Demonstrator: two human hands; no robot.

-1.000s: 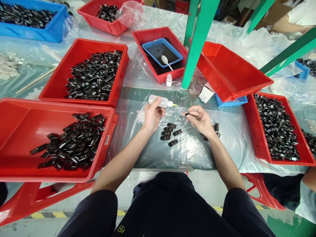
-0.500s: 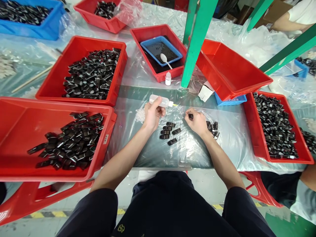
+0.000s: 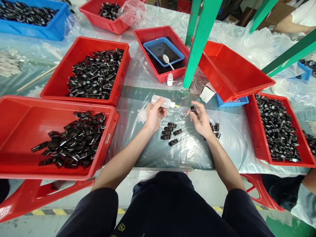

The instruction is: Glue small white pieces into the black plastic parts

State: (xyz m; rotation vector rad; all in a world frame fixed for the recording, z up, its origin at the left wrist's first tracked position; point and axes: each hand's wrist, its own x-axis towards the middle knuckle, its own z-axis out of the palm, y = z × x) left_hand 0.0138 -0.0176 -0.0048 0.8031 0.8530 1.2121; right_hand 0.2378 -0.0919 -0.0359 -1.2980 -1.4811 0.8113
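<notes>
My left hand (image 3: pixel 154 115) is closed around a clear squeeze bottle (image 3: pixel 161 101) with a white cap and a thin yellow tip, which points right. In my right hand (image 3: pixel 201 120) a small glossy black plastic piece (image 3: pixel 193 109) is held among the fingers. Between the hands, on the plastic-covered table, lie several similar black pieces (image 3: pixel 167 132), some in a short stack-like row and some loose. More black pieces (image 3: pixel 217 127) lie partly hidden behind my right wrist. A small heap of whitish bits (image 3: pixel 141 116) sits left of my left hand.
Red bins of black pieces stand at the left (image 3: pixel 113 113), behind it (image 3: pixel 127 56) and at the right (image 3: pixel 271 163). A green post (image 3: pixel 197 49) rises behind the hands, beside a small white bottle (image 3: pixel 170 79) and a tilted red bin (image 3: pixel 237 72). A person's arm (image 3: pixel 283 24) shows at upper right.
My right hand has turned and its fingers have spread upward, showing more of the black piece. The left hand keeps the bottle in nearly the same place. The view has shifted slightly.
</notes>
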